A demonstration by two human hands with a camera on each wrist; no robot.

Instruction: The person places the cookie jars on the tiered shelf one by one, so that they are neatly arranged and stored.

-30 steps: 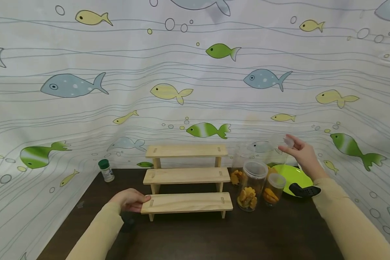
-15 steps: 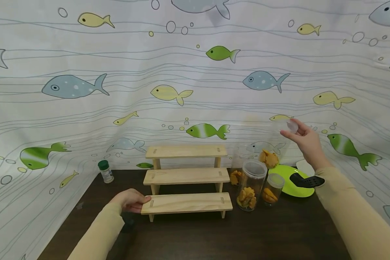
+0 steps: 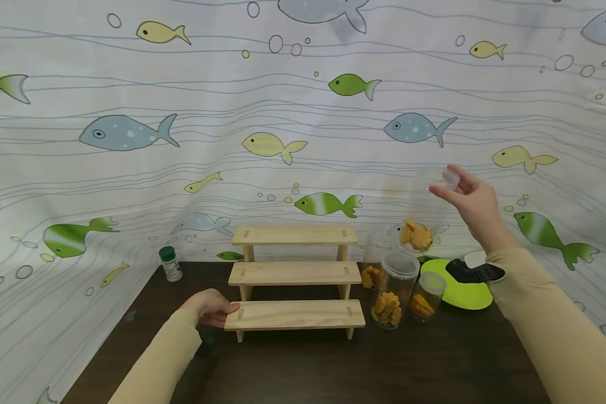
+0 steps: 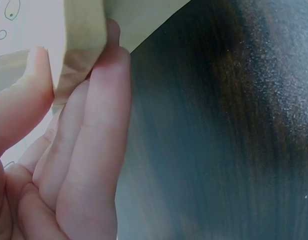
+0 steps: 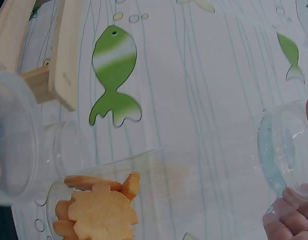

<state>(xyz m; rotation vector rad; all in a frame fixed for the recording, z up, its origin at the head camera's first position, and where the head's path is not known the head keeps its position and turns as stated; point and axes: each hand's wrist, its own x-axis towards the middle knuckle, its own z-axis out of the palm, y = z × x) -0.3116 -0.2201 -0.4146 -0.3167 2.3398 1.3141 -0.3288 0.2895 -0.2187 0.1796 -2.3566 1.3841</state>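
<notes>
My right hand [image 3: 472,205] grips a tall clear jar [image 3: 424,202] by its lidded top, holding it up in front of the fish-print backdrop. Flower-shaped cookies [image 5: 101,210] lie at the bottom of that jar. On the left, my left hand [image 3: 209,307] pinches the left end of the lowest step of a three-tier wooden shelf [image 3: 295,315]. In the left wrist view, the thumb is on top of the wooden board [image 4: 79,60] and the fingers are beneath it. All three steps are bare.
Right of the shelf stand a lidded jar of cookies [image 3: 388,306], a shorter jar [image 3: 426,297] and another clear jar [image 3: 372,269] behind. A lime-green plate [image 3: 464,294] lies further right. A green-capped shaker [image 3: 170,264] stands at the back left.
My right hand has lifted the tall jar from behind the other jars, up and slightly left, so its cookies now show above them. The left hand keeps its hold on the shelf.
</notes>
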